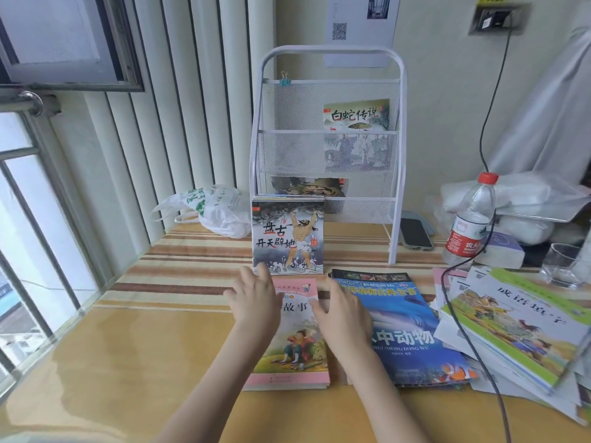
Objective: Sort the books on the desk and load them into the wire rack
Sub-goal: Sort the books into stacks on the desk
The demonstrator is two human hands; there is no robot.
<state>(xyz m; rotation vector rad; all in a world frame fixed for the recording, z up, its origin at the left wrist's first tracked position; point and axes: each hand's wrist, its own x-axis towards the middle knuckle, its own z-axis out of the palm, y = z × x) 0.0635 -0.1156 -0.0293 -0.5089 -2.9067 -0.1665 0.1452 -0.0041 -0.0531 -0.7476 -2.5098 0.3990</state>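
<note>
A white wire rack stands at the back of the desk, with one book in its middle pocket and another in its lowest pocket. A stack of grey-covered books lies in front of the rack. Nearer me lie a pink storybook and a blue sea-animal book. A pile of green-edged books lies at the right. My left hand hovers open above the pink book's top edge. Over the gap between the pink and blue books my right hand is open too.
A white plastic bag lies left of the rack. A phone, a water bottle, a glass and a black cable sit at the right. A window and radiator-like panels line the left side.
</note>
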